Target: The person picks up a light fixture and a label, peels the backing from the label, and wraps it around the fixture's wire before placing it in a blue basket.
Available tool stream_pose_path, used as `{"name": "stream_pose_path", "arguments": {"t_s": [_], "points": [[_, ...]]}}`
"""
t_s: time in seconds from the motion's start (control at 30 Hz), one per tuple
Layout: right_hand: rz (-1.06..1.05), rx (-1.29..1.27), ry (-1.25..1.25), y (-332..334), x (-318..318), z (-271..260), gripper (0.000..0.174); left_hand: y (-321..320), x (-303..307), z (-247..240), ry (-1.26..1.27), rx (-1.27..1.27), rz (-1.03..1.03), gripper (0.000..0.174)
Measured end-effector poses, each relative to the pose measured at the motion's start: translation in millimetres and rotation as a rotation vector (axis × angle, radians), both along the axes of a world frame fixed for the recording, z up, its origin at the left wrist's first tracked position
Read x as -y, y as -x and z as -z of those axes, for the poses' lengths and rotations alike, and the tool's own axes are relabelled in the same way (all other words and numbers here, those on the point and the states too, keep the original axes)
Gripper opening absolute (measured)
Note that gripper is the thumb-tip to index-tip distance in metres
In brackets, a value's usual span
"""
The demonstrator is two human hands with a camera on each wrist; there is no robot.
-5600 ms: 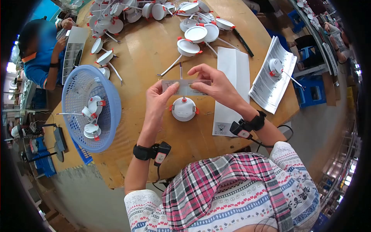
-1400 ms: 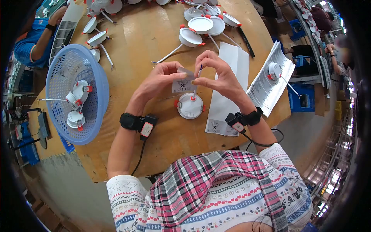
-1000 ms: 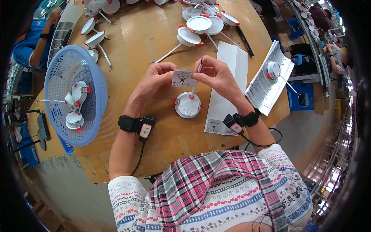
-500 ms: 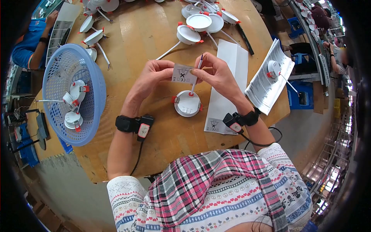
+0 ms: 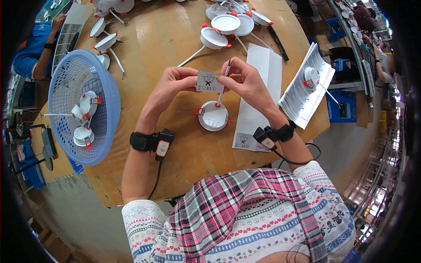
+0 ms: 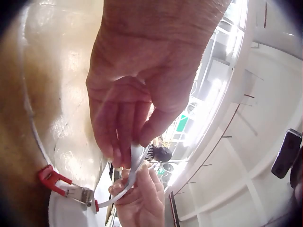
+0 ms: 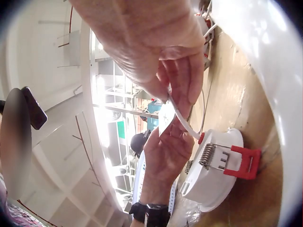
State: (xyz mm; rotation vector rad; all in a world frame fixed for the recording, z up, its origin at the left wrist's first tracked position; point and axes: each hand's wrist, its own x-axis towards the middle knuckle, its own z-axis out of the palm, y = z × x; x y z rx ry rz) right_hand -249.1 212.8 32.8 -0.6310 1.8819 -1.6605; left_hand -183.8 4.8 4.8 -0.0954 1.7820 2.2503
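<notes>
A white round downlight [image 5: 214, 117] with red-tipped spring clips lies on the table, and its white cable [image 5: 219, 99] runs up to the hands. A small printed silver-grey label [image 5: 209, 82], folded to a near square, stands beside the cable. My left hand [image 5: 173, 84] pinches the label's left edge between thumb and fingers. At the other edge, my right hand [image 5: 248, 85] pinches the label together with the cable, whose bare-wire end sticks up above the fingers. In the right wrist view the downlight [image 7: 213, 175] sits tilted below the right hand [image 7: 175, 71].
A blue plastic basket [image 5: 113, 118] holding several downlights stands at left. Right of the hands lies a white sheet [image 5: 258, 101]; beyond it, a printed sheet stack [image 5: 298, 103] bears another downlight [image 5: 311, 75]. More downlights [image 5: 226, 24] and a black pen [image 5: 278, 44] are farther back.
The label was a long flat strip held across the cable; now it is folded to a smaller piece at the cable. Over the last second the hands have risen slightly, keeping their pinch.
</notes>
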Motion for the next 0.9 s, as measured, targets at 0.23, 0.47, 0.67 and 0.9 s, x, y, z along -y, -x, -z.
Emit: {"name": "stream_pose_path", "arguments": {"t_s": [0.23, 0.47, 0.67, 0.9], "points": [[0.002, -0.03, -0.021, 0.7, 0.2, 0.0, 0.016, -0.2, 0.3, 1.4, -0.007, -0.021, 0.006, 0.023], [0.012, -0.051, -0.034, -0.4, 1.5, -1.4, 0.016, -0.1, 1.1, -1.1, -0.012, -0.024, 0.011, 0.024], [0.017, -0.07, -0.048, -0.5, 1.6, -1.1, 0.016, -0.1, 1.3, -0.8, -0.023, 0.028, -0.009, 0.025], [0.023, -0.069, -0.05, -0.5, 1.8, -1.0, 0.016, -1.6, -0.2, -9.1, -0.157, 0.046, -0.042, 0.028]]}}
